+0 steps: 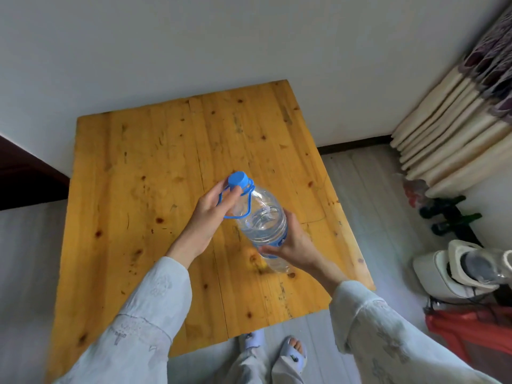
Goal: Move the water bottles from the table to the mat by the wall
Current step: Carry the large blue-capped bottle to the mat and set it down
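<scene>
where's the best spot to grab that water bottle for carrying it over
By the blue loop handle at the neck, from the cap end, where the left hand already is. The water bottle is wide and tilted, so the right hand should support its lower body.

The right hand is covering part of the water bottle and most of its blue label. The curtain is looking blurry and is getting cut off by the right edge. The picture's bottom edge is cutting off both sleeves.
</scene>
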The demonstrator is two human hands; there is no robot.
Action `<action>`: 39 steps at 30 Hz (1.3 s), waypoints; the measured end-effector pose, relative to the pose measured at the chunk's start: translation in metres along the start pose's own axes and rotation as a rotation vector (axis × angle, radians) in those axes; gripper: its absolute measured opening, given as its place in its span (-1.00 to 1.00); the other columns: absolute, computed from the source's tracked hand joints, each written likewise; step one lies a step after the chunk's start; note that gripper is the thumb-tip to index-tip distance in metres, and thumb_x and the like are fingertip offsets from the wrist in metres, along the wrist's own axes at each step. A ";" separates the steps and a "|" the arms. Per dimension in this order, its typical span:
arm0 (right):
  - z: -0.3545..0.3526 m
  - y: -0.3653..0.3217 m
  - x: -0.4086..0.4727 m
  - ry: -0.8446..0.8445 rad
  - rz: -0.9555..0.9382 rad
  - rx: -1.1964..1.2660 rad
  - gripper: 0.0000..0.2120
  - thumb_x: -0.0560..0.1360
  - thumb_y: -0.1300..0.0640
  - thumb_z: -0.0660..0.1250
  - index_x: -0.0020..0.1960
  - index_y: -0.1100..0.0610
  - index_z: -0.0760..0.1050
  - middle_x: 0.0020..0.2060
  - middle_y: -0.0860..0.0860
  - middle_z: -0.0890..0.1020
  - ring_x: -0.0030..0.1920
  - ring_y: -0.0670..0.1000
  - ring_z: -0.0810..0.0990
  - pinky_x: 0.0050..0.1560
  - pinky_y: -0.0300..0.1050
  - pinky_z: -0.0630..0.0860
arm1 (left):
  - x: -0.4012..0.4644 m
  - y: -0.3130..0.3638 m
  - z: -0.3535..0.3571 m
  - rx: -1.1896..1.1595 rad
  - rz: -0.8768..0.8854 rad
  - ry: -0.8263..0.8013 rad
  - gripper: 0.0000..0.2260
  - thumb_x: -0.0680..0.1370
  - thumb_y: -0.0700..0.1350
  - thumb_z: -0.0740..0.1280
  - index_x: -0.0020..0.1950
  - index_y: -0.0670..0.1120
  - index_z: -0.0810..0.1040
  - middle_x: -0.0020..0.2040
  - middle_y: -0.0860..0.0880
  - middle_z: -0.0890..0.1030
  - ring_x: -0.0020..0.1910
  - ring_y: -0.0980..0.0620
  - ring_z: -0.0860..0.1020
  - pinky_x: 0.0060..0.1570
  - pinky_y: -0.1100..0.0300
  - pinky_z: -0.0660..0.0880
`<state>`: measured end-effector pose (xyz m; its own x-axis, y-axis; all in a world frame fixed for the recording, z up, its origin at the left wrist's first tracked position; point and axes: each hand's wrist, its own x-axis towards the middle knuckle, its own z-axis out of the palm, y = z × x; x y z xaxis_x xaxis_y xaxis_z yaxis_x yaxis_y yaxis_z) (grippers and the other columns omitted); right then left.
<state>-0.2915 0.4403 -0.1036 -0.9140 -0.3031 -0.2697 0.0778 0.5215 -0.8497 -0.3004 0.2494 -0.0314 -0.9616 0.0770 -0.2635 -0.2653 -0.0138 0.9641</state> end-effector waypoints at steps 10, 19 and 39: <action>-0.002 0.017 0.027 -0.066 0.144 0.016 -0.33 0.18 -0.10 0.52 0.16 -0.04 0.27 -0.01 -0.10 0.56 -0.03 -0.04 0.58 0.03 0.05 0.55 | 0.027 -0.059 -0.021 -0.429 -0.199 -0.116 -0.70 0.49 -0.06 0.24 0.21 0.13 0.46 0.14 0.08 0.52 0.03 0.13 0.45 -0.10 0.14 0.35; 0.013 0.037 -0.002 -0.103 0.341 0.060 -0.30 0.11 -0.22 0.46 0.16 -0.01 0.31 -0.08 -0.14 0.57 -0.08 -0.07 0.60 -0.03 -0.08 0.56 | 0.015 -0.121 0.014 -0.406 -0.482 -0.142 -0.27 0.21 0.14 0.53 0.31 0.26 0.28 0.29 0.02 0.50 0.20 -0.01 0.52 -0.09 -0.01 0.57; -0.074 -0.038 -0.129 0.131 0.284 0.575 -0.43 0.26 -0.03 0.48 0.18 -0.34 0.36 0.18 0.01 0.54 0.12 0.04 0.58 0.10 0.07 0.56 | -0.012 0.008 0.082 -0.162 -0.192 -0.456 -0.36 0.12 0.32 0.48 0.15 0.20 0.46 0.13 -0.02 0.61 0.14 -0.02 0.57 -0.24 0.12 0.55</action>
<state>-0.2057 0.5185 -0.0035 -0.8648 -0.0979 -0.4925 0.4904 0.0461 -0.8703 -0.2856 0.3301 -0.0179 -0.7759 0.5190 -0.3587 -0.4761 -0.1086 0.8727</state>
